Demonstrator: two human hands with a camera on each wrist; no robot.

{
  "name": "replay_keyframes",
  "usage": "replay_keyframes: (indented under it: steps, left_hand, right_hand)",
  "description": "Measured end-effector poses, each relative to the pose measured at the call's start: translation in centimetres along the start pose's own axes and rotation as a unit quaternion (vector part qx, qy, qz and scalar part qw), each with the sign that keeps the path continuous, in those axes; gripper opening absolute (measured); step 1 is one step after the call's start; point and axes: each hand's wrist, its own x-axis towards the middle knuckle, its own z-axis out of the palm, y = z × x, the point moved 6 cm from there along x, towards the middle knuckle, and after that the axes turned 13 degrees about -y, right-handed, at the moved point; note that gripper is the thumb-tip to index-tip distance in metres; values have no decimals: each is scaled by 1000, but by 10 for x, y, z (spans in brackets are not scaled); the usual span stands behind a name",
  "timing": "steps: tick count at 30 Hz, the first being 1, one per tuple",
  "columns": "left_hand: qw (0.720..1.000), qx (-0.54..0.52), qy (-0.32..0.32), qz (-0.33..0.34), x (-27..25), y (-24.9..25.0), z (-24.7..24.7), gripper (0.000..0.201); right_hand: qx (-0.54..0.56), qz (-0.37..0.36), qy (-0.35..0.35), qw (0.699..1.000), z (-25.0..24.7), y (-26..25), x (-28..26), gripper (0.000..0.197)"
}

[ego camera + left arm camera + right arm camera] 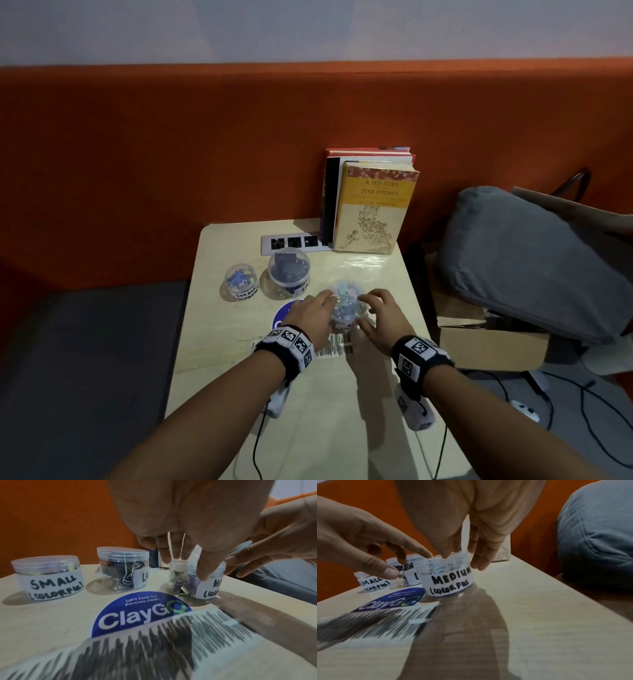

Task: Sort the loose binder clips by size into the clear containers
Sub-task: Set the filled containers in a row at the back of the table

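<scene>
Three clear jars stand on the pale table. The jar labelled SMALL (COLORFUL) is at the left, with its lid on. Beside it the large jar holds dark clips and is lidded too. The MEDIUM (COLORFUL) jar holds coloured clips. My left hand reaches down on its left side, index tip at the lid's rim, thumb hanging apart. My right hand brackets its top with straight fingers. I see no clip in either hand.
A blue ClayGo sticker and a printed strip with dark bars lie on the table by my wrists. Books and a socket strip stand at the back. Off the right edge are a grey cushion and a cardboard box.
</scene>
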Motion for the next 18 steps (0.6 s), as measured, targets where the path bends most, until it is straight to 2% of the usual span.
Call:
replay_keyframes:
  steps: [3,11,18]
  left_hand:
    - [999,29,12,-19,12,0,-12,63]
    - [998,53,-8,-42,35,0,-25,66]
    - [997,55,-14,-55,46,-2,-30,70]
  right_hand:
    - [-29,-5,5,1000,-15,3,16,40]
    - [-83,3,-21,996,-36,11,50,45]
    - [-74,2,-18,997,-41,16,62,45]
